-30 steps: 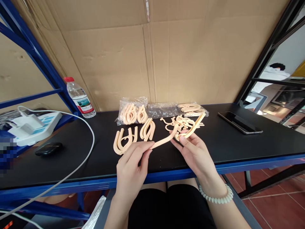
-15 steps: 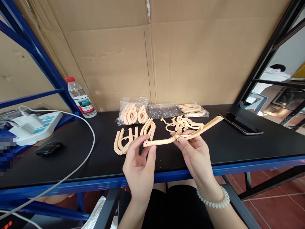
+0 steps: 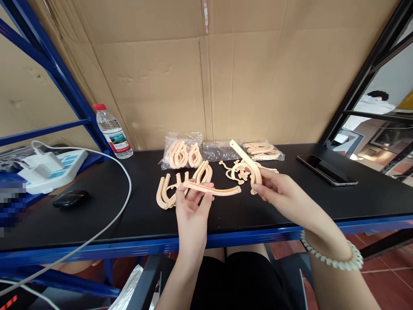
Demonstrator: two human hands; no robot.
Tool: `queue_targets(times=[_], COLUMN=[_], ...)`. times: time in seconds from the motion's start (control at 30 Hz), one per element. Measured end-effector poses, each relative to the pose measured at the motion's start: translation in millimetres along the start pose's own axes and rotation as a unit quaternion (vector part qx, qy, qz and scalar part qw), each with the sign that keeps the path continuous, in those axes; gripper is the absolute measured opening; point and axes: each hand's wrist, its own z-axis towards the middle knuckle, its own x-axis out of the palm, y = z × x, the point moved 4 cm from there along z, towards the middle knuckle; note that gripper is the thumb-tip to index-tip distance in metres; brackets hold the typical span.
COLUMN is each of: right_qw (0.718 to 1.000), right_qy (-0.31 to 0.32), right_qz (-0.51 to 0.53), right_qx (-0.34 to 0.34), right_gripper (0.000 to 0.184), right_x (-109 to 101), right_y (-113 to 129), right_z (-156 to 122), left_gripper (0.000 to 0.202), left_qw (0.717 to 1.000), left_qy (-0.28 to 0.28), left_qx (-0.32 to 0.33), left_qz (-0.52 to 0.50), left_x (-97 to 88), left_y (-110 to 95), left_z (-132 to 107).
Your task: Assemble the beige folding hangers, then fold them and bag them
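A pale curved strip (image 3: 222, 192) lies nearly level above the near middle of a black table (image 3: 238, 221), its left part pinched between the thumb and fingers of the left hand (image 3: 192, 215). To its right, a second strip (image 3: 241, 155) slants up toward the far left, its lower end gripped by the right hand (image 3: 282, 191). Half a second ago the strips met at the right fingers; now a gap parts them, so each hand appears to control its own piece. A hole shows at the first strip's right end and the second's upper end. Beyond the hands, a pile of small hooked pieces (image 3: 241, 173) lies on the right and U-shaped pieces (image 3: 160, 196) on the left. Farther back sit clear bags (image 3: 222, 150), some holding similar pieces. A phone (image 3: 327, 170) lies far right; a water bottle (image 3: 114, 135) stands far left, before cardboard (image 3: 155, 86).
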Motion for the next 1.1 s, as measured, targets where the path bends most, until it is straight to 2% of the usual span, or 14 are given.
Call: queue_targets(times=[0.23,0.37,0.47,0.63,0.87,1.03,1.1], right_qw=[0.988,0.947,0.916,0.904,0.871,0.877,0.879], right_qy=[0.008,0.029,0.029,-0.018,-0.032,-0.036,-0.039], right_qz=[0.147,0.301,0.384,0.415,0.476,0.462,0.459], right_qx=[0.056,0.107,0.116,0.101,0.114,0.124,0.123], right_gripper=[0.015,0.022,0.022,0.020,0.023,0.029,0.030], right_x=[11.9,22.6,28.6,34.1,49.3,58.4,60.5], right_y=[-2.0,-17.4,-23.6,-20.4,-21.4,-19.3,-17.4], right_z=[8.9,9.1,6.2,-3.8,-13.5,-16.3,-16.8], left_gripper=[0.026,0.031,0.029,0.024,0.028,0.031,0.034], left_qw=[0.999,0.999,0.998,0.997,0.998,0.999,0.998], left_qy=[0.022,0.005,0.019,0.038,0.040,0.040,0.056], left_qx=[-0.022,-0.025,-0.026,-0.038,-0.020,-0.010,0.002], left_qz=[-0.010,-0.039,-0.045,-0.055,-0.052,-0.021,0.008], left_x=[2.4,0.0,0.8,2.3,2.5,3.5,5.1], left_y=[-1.6,-0.8,-1.7,-4.0,-5.3,-2.5,-2.3], left_z=[-2.4,-2.0,-1.8,-2.7,-4.1,-5.6,-6.6])
